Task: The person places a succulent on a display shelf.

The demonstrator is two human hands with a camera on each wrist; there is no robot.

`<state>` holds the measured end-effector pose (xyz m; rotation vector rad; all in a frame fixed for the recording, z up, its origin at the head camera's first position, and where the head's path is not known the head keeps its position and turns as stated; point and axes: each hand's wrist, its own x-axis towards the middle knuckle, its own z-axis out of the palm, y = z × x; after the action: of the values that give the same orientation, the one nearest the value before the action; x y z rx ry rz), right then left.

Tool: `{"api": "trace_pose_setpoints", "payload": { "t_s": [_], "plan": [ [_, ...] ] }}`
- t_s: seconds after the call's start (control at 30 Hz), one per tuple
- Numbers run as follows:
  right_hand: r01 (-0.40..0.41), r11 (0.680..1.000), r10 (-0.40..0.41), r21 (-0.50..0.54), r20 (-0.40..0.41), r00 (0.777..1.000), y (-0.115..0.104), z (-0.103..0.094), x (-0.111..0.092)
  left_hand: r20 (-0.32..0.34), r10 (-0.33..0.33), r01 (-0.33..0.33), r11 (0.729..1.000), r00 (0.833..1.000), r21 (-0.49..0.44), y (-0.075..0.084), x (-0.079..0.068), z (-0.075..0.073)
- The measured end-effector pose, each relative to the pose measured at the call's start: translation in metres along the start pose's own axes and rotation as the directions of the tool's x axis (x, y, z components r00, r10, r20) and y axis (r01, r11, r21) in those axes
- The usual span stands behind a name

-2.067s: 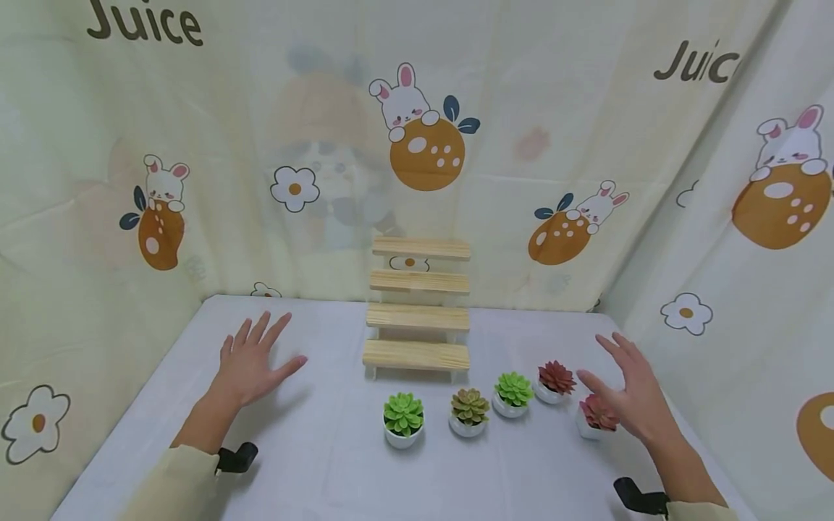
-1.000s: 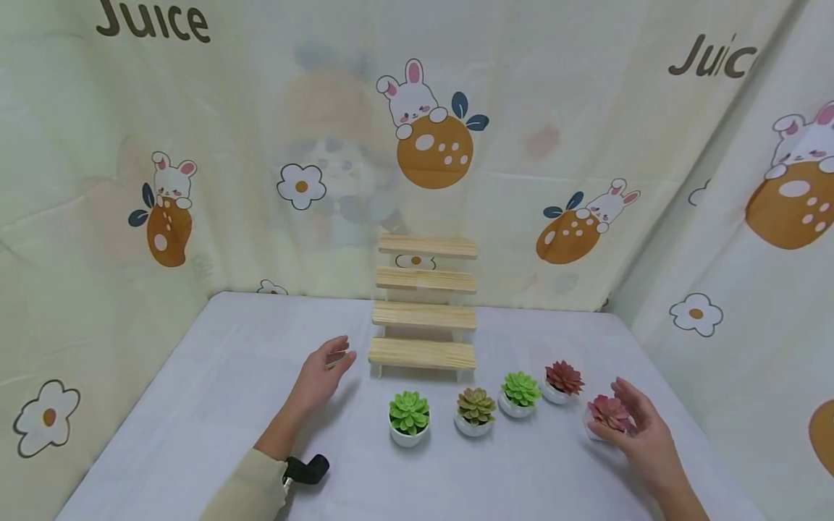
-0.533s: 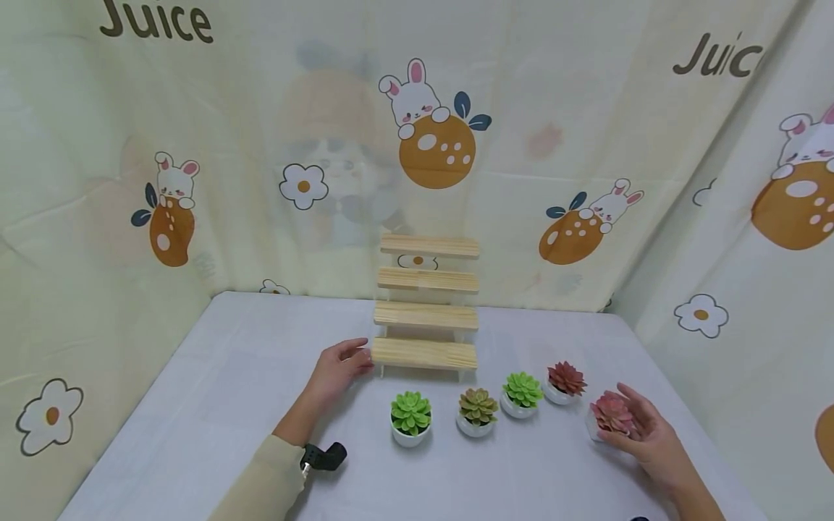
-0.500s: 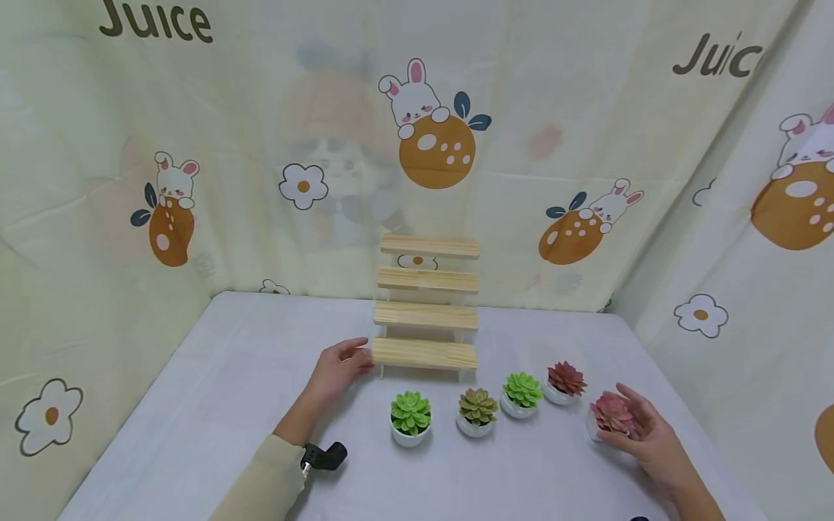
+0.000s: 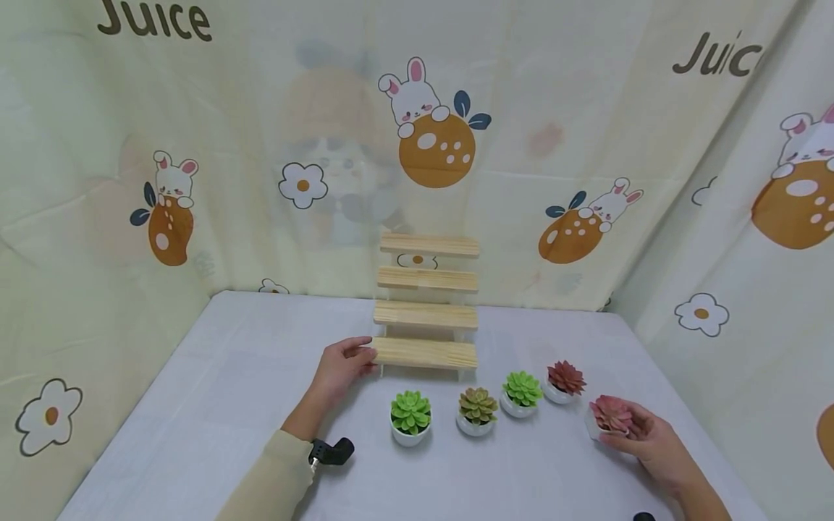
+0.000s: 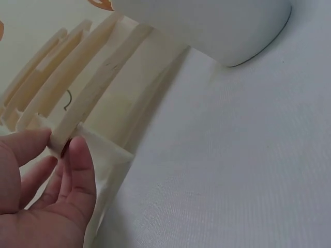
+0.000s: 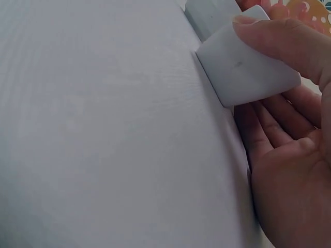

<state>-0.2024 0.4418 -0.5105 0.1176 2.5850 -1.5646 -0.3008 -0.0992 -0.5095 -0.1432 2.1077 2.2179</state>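
A four-step wooden display rack [image 5: 425,352] with pale plank steps stands at the back of the table. My left hand [image 5: 340,367] pinches the left end of its lowest plank; the left wrist view shows the thumb on top and a finger [image 6: 81,160] beneath. At the right, my right hand [image 5: 659,440] grips a pink artificial succulent [image 5: 611,414] in a white pot. In the right wrist view the thumb presses on that white pot [image 7: 248,67], the other fingers lie round its far side, and its base sits at the tabletop.
Several more potted succulents stand in front of the rack: a bright green one [image 5: 411,414], an olive one [image 5: 478,407], another green one [image 5: 522,390] and a dark red one [image 5: 565,378]. A printed curtain [image 5: 508,217] borders the white table [image 5: 508,470].
My left hand has moved right, from over the table to the rack's lowest plank, and now pinches it. My right hand has come down to the pink succulent and closed round its pot.
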Motion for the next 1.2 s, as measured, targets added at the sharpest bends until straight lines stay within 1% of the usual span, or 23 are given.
{"api": "trace_pose_setpoints", "payload": {
  "t_s": [0.07,0.23,0.3,0.43,0.5,0.67,0.8,0.87,1.0,1.1,1.2],
  "plan": [
    [-0.015,1.0,0.015,0.011,0.003,1.0,0.001,-0.001,0.0,-0.001,-0.011,0.011,1.0,1.0,-0.013,-0.001,0.001,0.0],
    [0.002,1.0,-0.002,-0.004,0.002,1.0,0.005,-0.002,0.0,-0.004,-0.04,0.04,0.998,0.999,-0.049,0.0,0.002,0.0],
    [0.006,1.0,-0.006,-0.007,-0.002,1.0,0.006,-0.002,0.0,-0.008,-0.036,0.036,0.998,0.999,-0.047,0.002,0.002,0.001],
    [-0.015,1.0,0.014,-0.017,-0.015,1.0,0.005,-0.002,0.0,-0.01,-0.02,0.02,0.999,1.0,-0.038,0.006,0.002,0.003],
    [-0.025,1.0,0.025,-0.009,-0.018,1.0,0.005,-0.001,0.0,-0.011,-0.025,0.025,0.999,1.0,-0.039,0.008,0.001,0.003],
    [-0.031,0.999,0.031,0.016,-0.025,0.999,0.002,0.0,-0.001,-0.007,-0.028,0.028,0.999,1.0,-0.044,0.009,0.002,0.003],
    [-0.035,0.999,0.035,0.007,-0.043,0.998,0.001,0.001,0.0,-0.003,-0.022,0.022,0.999,1.0,-0.044,0.008,0.002,0.003],
    [-0.05,0.999,0.05,0.002,-0.053,0.997,-0.002,0.002,0.0,-0.007,-0.018,0.018,0.999,1.0,-0.046,0.007,0.003,0.003],
    [-0.036,0.999,0.035,-0.015,-0.068,0.997,-0.015,0.008,-0.003,-0.018,-0.014,0.013,0.998,1.0,-0.063,0.006,0.003,0.003],
    [0.012,1.0,-0.012,0.004,-0.08,0.997,-0.025,0.013,-0.005,-0.02,-0.013,0.012,0.997,1.0,-0.08,0.006,0.002,0.003],
    [0.054,0.998,-0.05,0.044,-0.093,0.994,-0.035,0.018,-0.007,-0.016,-0.011,0.01,0.996,1.0,-0.09,0.005,0.003,0.002]
  ]
}}
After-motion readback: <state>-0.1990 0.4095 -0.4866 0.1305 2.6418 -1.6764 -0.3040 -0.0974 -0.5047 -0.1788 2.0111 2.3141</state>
